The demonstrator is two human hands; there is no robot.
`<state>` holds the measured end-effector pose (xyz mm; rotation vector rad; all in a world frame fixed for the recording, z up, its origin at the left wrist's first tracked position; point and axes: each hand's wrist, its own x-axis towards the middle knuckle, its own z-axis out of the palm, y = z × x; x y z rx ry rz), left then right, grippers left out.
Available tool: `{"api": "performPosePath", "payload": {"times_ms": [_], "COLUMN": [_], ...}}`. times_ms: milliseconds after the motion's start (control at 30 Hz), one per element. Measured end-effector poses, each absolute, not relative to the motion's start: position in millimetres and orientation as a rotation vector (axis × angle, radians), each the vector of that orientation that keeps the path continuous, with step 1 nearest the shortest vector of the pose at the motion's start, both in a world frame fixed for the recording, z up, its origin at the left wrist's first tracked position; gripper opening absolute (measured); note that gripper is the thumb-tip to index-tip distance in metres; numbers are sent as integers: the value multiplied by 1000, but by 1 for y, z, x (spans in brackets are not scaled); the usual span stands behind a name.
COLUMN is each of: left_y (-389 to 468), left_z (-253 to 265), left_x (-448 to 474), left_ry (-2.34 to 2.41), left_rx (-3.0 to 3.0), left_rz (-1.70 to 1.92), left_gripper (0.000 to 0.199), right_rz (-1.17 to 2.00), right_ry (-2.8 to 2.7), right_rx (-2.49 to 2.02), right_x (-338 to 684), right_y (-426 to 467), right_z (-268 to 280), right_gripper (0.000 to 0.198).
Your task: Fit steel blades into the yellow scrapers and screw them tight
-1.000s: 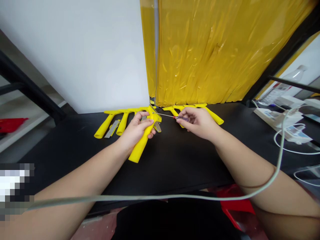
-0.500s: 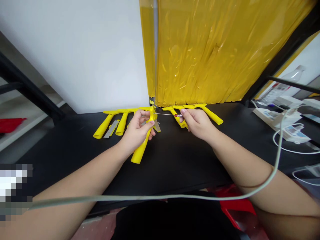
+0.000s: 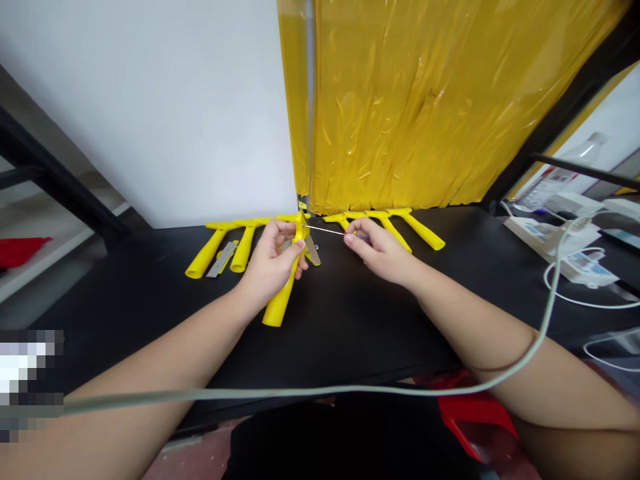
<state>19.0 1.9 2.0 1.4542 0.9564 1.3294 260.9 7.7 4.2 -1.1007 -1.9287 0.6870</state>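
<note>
My left hand (image 3: pixel 270 263) is closed around a yellow T-shaped scraper handle (image 3: pixel 280 303), whose tube end points down toward me. In my right hand (image 3: pixel 383 248) is a screwdriver (image 3: pixel 325 231), gripped by its grip end, which the fingers mostly cover. Its thin metal shaft reaches left, the tip at the head of the yellow handle; whether it sits in a screw I cannot tell. A flat metal plate (image 3: pixel 313 252) shows just behind my left fingers. More yellow handles lie to the left (image 3: pixel 204 253) and right (image 3: pixel 423 230), with another metal plate (image 3: pixel 222 260) among the left ones.
A pale cable (image 3: pixel 320 391) loops across the foreground over both forearms. Behind the black tabletop (image 3: pixel 345 333) stand a white panel (image 3: pixel 200 120) and yellow plastic sheeting (image 3: pixel 425 100). White electrical boxes (image 3: pixel 585 250) with wires and a clear bottle (image 3: pixel 565 173) are at the right.
My right hand has shifted slightly left and turned with the screwdriver, whose grip is now more covered by the fingers. My left hand and its yellow handle have barely moved.
</note>
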Motion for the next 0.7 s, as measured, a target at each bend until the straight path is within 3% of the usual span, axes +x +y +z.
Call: {"api": "performPosePath", "payload": {"times_ms": [133,267,400,600,700], "left_y": [3,2,3,1,1], "left_z": [1,1,0,0,1], "left_x": [18,19,18,18,18], "left_ry": [958,950,953,964,963], "left_rx": [1465,1493,1481,1521,1517], "left_rz": [1350,1344,1353,1346,1348], "left_gripper": [31,31,30,31,32], "right_rz": [644,746,835,973,952], "right_ry": [-1895,-1855,-1833,-1700,-1723], "right_rx": [-1074,-1138,-970,-1073,-1028], "right_x": [260,258,258,256,256], "right_y": [8,11,12,16,16], "right_z": [2,-1,-5,-10,-10], "right_gripper": [30,57,43,54,48]}}
